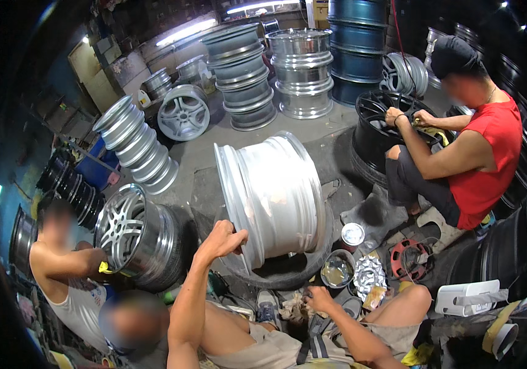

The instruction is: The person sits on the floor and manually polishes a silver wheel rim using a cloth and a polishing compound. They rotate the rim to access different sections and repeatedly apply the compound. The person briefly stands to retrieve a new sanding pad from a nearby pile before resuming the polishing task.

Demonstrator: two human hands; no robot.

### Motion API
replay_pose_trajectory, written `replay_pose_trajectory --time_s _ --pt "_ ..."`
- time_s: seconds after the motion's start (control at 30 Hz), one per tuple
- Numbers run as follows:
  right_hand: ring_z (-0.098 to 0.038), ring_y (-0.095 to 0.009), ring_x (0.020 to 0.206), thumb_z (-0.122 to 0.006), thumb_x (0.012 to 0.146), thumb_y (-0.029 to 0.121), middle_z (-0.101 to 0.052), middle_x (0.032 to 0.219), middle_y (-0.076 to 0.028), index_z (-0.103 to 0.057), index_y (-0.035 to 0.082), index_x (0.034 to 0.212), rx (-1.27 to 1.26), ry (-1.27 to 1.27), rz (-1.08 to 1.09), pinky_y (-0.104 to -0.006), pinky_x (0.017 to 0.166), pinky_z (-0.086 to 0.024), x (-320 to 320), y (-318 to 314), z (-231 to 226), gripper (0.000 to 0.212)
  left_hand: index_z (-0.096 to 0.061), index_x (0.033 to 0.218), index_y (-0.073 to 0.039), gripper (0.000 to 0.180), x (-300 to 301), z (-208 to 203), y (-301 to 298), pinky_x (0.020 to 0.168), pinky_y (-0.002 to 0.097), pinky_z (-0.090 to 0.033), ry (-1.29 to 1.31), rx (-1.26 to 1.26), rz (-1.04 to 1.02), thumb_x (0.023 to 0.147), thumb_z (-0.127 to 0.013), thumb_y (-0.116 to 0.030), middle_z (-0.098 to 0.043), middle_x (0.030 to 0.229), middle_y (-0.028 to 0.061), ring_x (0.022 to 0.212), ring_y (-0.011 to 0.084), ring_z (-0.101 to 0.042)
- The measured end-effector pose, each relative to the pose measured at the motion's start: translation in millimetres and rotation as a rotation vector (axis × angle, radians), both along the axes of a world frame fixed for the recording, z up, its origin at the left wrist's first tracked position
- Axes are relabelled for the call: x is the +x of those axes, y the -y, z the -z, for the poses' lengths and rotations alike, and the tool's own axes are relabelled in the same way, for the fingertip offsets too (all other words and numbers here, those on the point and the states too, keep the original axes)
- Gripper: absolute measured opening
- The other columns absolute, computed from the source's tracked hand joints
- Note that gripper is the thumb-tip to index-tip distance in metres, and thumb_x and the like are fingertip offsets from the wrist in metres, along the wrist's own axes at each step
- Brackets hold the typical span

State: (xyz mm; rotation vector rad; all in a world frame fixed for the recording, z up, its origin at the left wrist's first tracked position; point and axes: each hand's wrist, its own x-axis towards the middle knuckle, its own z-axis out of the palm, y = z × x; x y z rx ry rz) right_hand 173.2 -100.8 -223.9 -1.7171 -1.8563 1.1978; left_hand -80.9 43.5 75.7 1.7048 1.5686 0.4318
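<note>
A large silver wheel rim (279, 200) lies on its side in front of me, resting on a black tire (300, 278). My left hand (222, 238) is closed over the near left lip of that rim. Lower down, between my knees, my right hand (320, 299) is curled shut. Something small and dark shows at its fingertips, too unclear to name. Right beside those fingers is a crumpled beige rag (293, 307); whether they grip it is hard to see. Close to this hand stand an open can with murky contents (338, 270) and a crinkled foil-like tray (369, 277).
On the right, a person in red (485, 154) works at a black rim (374, 138). At left, another person (70, 270) leans by a polished spoked rim (125, 224). Stacked rims (239, 77) stand behind. A lidded can (352, 235) and red reel (409, 259) sit at right.
</note>
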Motion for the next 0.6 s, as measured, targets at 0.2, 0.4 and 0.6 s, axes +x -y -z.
replay_pose_trajectory --time_s 0.2,0.4,0.6 --pt "-0.063 -0.041 0.095 -0.071 0.078 0.021 -0.067 0.094 -0.022 -0.064 0.006 0.095 0.079 -0.015 0.150 -0.0464 0.081 -0.050 24 -4 4 0.024 -0.066 0.076 0.007 0.044 -28 10 -8 0.059 0.0291 -0.054 0.241 0.086 -0.097 0.088 -0.069 -0.035 -0.064 0.065 0.0080 0.060 0.0146 -0.064" --pt "-0.065 -0.036 0.094 -0.070 0.078 0.023 -0.067 0.090 -0.019 -0.062 0.005 0.095 0.085 -0.047 0.364 -0.0419 0.084 -0.049 48 -14 5 0.026 -0.067 0.093 0.005 0.042 -29 17 -21 0.073 0.0312 -0.054 0.444 0.157 -0.158 0.093 -0.064 -0.037 -0.065 0.081 0.0067 0.078 0.0132 -0.062" --pt "-0.067 -0.032 0.090 -0.071 0.077 0.009 -0.067 0.092 -0.016 -0.060 0.002 0.089 0.230 -0.157 0.462 -0.0410 0.082 -0.051 47 -18 -1 0.018 -0.068 0.102 0.002 0.041 -21 25 -27 0.076 0.0260 -0.048 0.602 0.195 -0.241 0.096 -0.060 -0.038 -0.062 0.084 0.0007 0.080 0.0094 -0.057"
